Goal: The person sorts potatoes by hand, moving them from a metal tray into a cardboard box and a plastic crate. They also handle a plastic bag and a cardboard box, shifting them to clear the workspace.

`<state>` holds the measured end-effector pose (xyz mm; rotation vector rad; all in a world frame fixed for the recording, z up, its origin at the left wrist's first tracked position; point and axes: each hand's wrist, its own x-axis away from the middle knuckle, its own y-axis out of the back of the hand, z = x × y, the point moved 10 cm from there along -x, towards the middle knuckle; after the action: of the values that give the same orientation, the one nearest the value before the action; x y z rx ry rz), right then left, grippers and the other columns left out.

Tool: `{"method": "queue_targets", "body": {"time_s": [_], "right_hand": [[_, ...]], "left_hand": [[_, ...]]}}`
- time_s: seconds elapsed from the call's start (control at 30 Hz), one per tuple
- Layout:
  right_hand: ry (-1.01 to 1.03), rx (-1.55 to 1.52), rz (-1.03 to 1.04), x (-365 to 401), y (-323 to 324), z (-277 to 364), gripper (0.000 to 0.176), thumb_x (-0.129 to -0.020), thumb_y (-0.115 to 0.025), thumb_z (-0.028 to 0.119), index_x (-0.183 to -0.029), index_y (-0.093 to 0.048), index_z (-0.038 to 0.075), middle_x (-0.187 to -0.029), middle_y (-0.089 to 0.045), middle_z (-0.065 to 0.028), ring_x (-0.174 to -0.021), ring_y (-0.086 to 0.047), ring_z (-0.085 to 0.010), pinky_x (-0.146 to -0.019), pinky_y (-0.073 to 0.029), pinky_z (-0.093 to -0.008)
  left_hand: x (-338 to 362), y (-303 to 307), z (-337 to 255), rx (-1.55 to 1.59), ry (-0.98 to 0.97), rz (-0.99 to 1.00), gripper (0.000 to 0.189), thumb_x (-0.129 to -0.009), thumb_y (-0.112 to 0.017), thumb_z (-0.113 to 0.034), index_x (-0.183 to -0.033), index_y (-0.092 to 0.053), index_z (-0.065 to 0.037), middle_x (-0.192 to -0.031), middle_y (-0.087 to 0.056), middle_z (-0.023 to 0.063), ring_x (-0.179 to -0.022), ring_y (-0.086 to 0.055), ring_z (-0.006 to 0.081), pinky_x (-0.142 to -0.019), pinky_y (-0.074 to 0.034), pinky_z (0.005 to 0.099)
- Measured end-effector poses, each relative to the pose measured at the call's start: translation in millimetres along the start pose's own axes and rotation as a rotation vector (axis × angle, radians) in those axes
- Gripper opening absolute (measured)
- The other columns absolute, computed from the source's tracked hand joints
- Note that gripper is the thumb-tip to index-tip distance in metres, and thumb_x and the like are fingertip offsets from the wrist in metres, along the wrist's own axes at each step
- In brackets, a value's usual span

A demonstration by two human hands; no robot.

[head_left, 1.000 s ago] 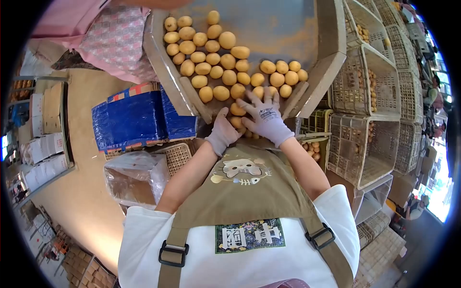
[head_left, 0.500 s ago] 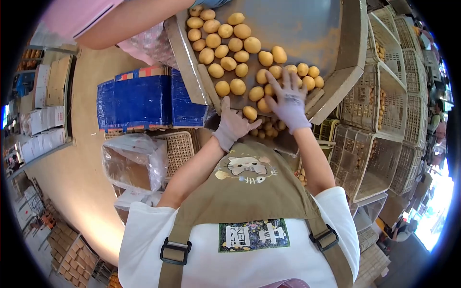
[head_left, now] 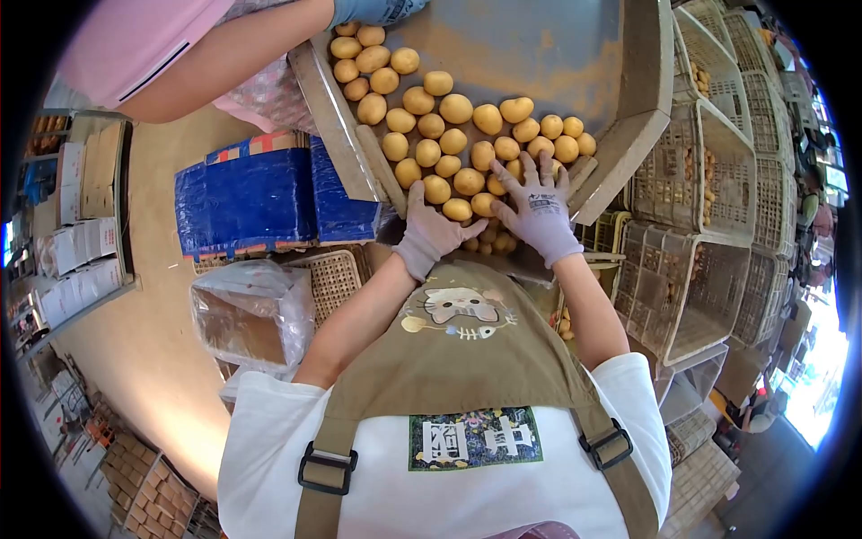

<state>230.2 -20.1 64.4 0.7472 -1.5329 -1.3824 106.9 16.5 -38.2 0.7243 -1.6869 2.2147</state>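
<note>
Many round yellow potatoes [head_left: 456, 109] lie on a metal sorting tray [head_left: 557, 54] with raised side walls. At the tray's narrow lower end, my left hand [head_left: 433, 230] wears a pale glove, its fingers apart beside the lowest potatoes. On the other side my right hand [head_left: 539, 208], also gloved, has its fingers spread over the potatoes' edge, touching some. Neither hand is closed round a potato. Between and below my hands, more potatoes [head_left: 496, 239] show past the tray's lip, partly hidden.
A co-worker's arm with a blue glove [head_left: 377, 9] reaches over the tray's upper left. Stacked plastic crates [head_left: 660, 278] stand at the right. Blue-wrapped boxes [head_left: 247, 199] and a plastic-lined box [head_left: 251, 314] are at the left.
The potatoes have shifted and bunched toward the lower end. My right hand has drawn down toward me. The co-worker's blue glove shows more at the top.
</note>
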Motion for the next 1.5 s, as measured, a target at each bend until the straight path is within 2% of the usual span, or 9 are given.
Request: {"method": "queue_targets", "body": {"time_s": [0.1, 0.2, 0.27, 0.33, 0.47, 0.6, 0.7, 0.9, 1.5], "right_hand": [[-0.012, -0.011, 0.012, -1.1, 0.6, -0.4, 0.067, -0.092, -0.062, 0.052, -0.154, -0.041, 0.04, -0.16, -0.036, -0.0217, -0.15, -0.024, -0.0469, -0.117, -0.014, -0.069], [-0.071, -0.675, -0.149, -24.1, 2.1, -31.6, 0.064, -0.091, -0.062, 0.051, -0.152, -0.046, 0.037, -0.163, -0.029, -0.0227, -0.15, -0.021, -0.0499, -0.116, -0.017, -0.0692], [-0.175, -0.533, -0.181, -36.6, 1.5, -25.2, 0.063, -0.09, -0.063, 0.05, -0.15, -0.048, 0.036, -0.164, -0.025, -0.0233, -0.151, -0.018, -0.052, -0.115, -0.018, -0.072], [-0.143, -0.216, 0.004, -42.2, -0.5, 16.9, 0.064, -0.087, -0.065, 0.051, -0.148, -0.05, 0.036, -0.165, -0.021, -0.0245, -0.151, -0.012, -0.0553, -0.111, -0.015, -0.078], [0.207, -0.247, 0.008, -24.3, -8.9, 31.9, 0.057, -0.084, -0.068, 0.043, -0.14, -0.059, 0.037, -0.164, -0.029, -0.0173, -0.154, -0.02, -0.0409, -0.117, -0.007, -0.0724], [-0.029, -0.176, -0.355, -27.6, 15.9, 2.6, 0.053, -0.083, -0.07, 0.029, -0.135, -0.062, 0.025, -0.149, -0.048, -0.0173, -0.137, -0.044, -0.0387, -0.111, -0.026, -0.0651], [0.358, -0.203, -0.257, -34.3, 21.7, 84.9, 0.051, -0.083, -0.071, 0.033, -0.133, -0.064, 0.028, -0.15, -0.048, -0.0158, -0.14, -0.042, -0.0386, -0.114, -0.024, -0.0648], [-0.086, 0.006, -0.169, -43.3, 3.6, 5.7, 0.066, -0.084, -0.07, 0.049, -0.147, -0.053, 0.036, -0.165, -0.031, -0.0081, -0.15, -0.025, -0.0425, -0.117, -0.017, -0.0657], [-0.019, -0.052, -0.068, -20.2, -13.4, -11.5, 0.062, -0.085, -0.067, 0.045, -0.145, -0.054, 0.037, -0.167, -0.027, -0.0091, -0.151, -0.015, -0.0501, -0.119, -0.014, -0.0634]], "left_hand": [[-1.1, 2.0, -0.6, -0.022, 0.01, -0.004, 0.079, -0.097, -0.032, -0.071, -0.158, -0.029, -0.021, -0.163, -0.033, 0.0083, -0.149, -0.033, 0.0366, -0.115, -0.026, 0.069], [-2.0, -0.4, -2.1, -0.094, -0.006, 0.036, 0.074, -0.1, -0.031, -0.066, -0.158, -0.028, -0.019, -0.161, -0.035, 0.0106, -0.148, -0.033, 0.0369, -0.115, -0.024, 0.0711], [0.3, 3.2, -0.9, -0.151, 0.012, -0.02, 0.072, -0.101, -0.031, -0.064, -0.158, -0.028, -0.02, -0.161, -0.037, 0.009, -0.147, -0.035, 0.0355, -0.115, -0.024, 0.0712], [-10.2, 26.8, -18.7, -0.916, -0.236, 0.175, 0.071, -0.101, -0.033, -0.063, -0.158, -0.029, -0.02, -0.161, -0.037, 0.007, -0.147, -0.036, 0.0332, -0.115, -0.024, 0.0707], [0.5, 5.7, -14.1, -0.327, -0.071, 0.1, 0.075, -0.099, -0.037, -0.067, -0.158, -0.028, -0.021, -0.161, -0.038, 0.0051, -0.149, -0.031, 0.0277, -0.116, -0.023, 0.0675], [2.6, 0.4, -8.3, -0.104, -0.055, 0.015, 0.091, -0.091, -0.034, -0.082, -0.159, -0.028, -0.022, -0.163, -0.034, 0.0054, -0.148, -0.031, 0.032, -0.116, -0.024, 0.0664], [-7.5, 10.5, -6.5, -0.082, -0.016, 0.006, 0.106, -0.082, -0.035, -0.092, -0.159, -0.026, -0.021, -0.163, -0.031, 0.0078, -0.146, -0.035, 0.0369, -0.116, -0.028, 0.0659], [-0.6, 6.8, -10.3, -0.051, -0.042, -0.046, 0.104, -0.082, -0.035, -0.092, -0.158, -0.029, -0.021, -0.161, -0.035, 0.0085, -0.146, -0.035, 0.0373, -0.118, -0.024, 0.0683], [-1.1, -12.9, -9.2, -0.084, -0.043, 0.016, 0.099, -0.087, -0.024, -0.088, -0.161, -0.023, -0.023, -0.167, -0.026, 0.0055, -0.152, -0.025, 0.0387, -0.115, -0.018, 0.0718]]}}
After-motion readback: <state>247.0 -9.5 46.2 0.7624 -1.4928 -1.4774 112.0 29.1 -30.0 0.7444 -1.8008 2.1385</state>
